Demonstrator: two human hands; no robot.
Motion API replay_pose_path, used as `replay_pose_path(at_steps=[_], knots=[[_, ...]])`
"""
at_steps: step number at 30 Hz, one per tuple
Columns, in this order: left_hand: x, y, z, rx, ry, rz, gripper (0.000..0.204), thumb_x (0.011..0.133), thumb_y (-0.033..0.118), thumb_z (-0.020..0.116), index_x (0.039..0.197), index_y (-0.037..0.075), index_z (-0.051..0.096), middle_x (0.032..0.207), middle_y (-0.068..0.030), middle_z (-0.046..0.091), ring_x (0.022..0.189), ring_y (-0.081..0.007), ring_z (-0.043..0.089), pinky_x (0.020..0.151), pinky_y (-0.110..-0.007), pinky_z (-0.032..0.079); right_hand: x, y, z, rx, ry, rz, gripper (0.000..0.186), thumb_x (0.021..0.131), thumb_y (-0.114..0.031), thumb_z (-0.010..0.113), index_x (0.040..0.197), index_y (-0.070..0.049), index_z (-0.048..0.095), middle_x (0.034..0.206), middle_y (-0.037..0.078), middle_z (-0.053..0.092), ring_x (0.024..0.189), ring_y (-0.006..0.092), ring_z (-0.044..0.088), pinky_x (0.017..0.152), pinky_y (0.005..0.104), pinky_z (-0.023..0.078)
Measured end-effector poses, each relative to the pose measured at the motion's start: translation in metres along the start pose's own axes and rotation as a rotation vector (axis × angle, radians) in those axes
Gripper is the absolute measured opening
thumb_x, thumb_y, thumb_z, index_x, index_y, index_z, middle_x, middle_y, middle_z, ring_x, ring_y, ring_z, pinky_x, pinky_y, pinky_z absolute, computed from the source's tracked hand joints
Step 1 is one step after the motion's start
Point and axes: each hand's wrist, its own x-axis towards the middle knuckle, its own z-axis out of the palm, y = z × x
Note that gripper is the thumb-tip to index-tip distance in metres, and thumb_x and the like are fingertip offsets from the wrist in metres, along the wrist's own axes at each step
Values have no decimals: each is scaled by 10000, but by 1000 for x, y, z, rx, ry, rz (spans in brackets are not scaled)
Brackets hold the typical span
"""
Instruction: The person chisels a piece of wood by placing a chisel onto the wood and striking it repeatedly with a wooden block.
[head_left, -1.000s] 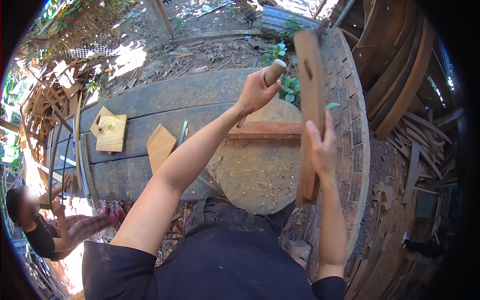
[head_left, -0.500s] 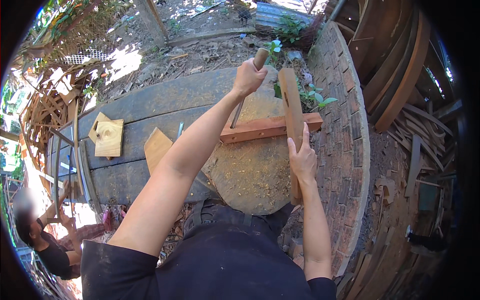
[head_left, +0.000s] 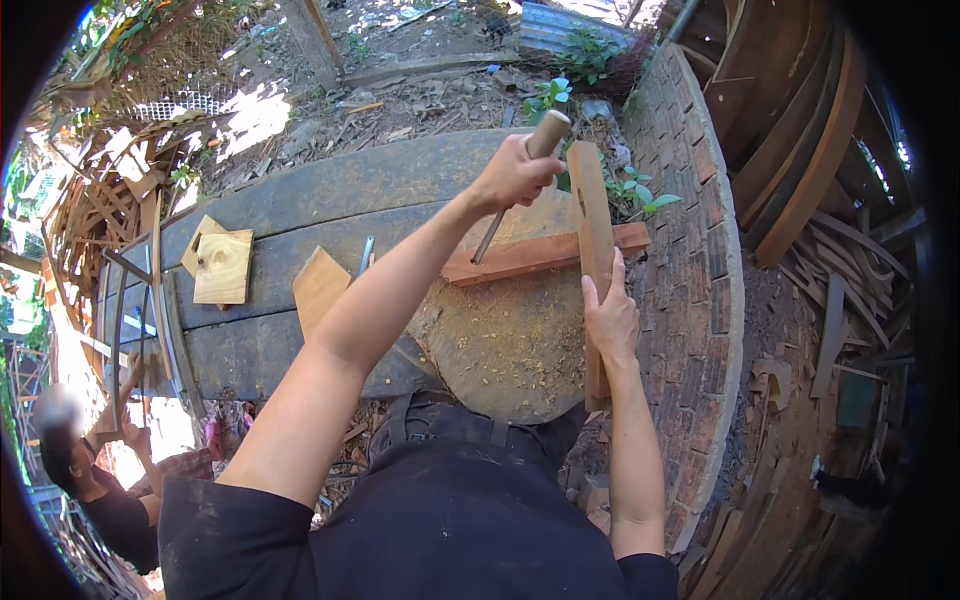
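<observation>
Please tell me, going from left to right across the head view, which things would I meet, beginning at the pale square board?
Pale square board, pointed board, left hand, long wooden block, brick wall, curved brown plank.

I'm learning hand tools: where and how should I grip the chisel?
Likely its thick round handle, from the left, as the left hand does: the top juts clear of the fist, while the slim shaft slants toward the reddish beam.
</observation>
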Motion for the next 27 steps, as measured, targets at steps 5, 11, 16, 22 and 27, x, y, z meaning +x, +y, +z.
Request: replay_pose_path(at_steps=[5,11,16,22,27], knots=[[9,2,-25,-243,-137,-241,217,836,135,613,745,136,417,573,54,363,400,-24,282,359,-216,196,1,-5,2,-37,-10,-17,693,924,-402,560,1498,-208,224,897,332,660,848,521,637,748,587,512],[5,2,-36,-460,-490,-273,241,835,126,602,723,143,389,554,46,356,373,-33,292,329,-212,197,1,0,5,22,20,-7,685,924,-402,559,1493,-209,231,889,332,659,849,522,636,749,582,513],[-6,36,-52,-515,-440,-312,247,861,162,633,727,125,429,550,62,370,366,-26,330,311,-200,231,0,0,3,16,2,19,685,922,-402,562,1492,-215,228,883,332,658,845,526,633,745,584,508],[-31,67,-51,807,-330,-124,154,846,204,702,785,80,632,636,-1,591,502,-84,528,464,-257,452,-2,11,11,80,65,-33,682,920,-400,565,1487,-207,239,878,332,658,854,526,632,753,587,504],[-66,20,-61,1001,-137,111,283,839,297,743,737,60,627,640,-45,619,577,-102,587,532,-280,496,-1,3,8,61,22,-8,681,920,-397,566,1485,-200,241,888,334,657,862,526,629,765,587,503]])
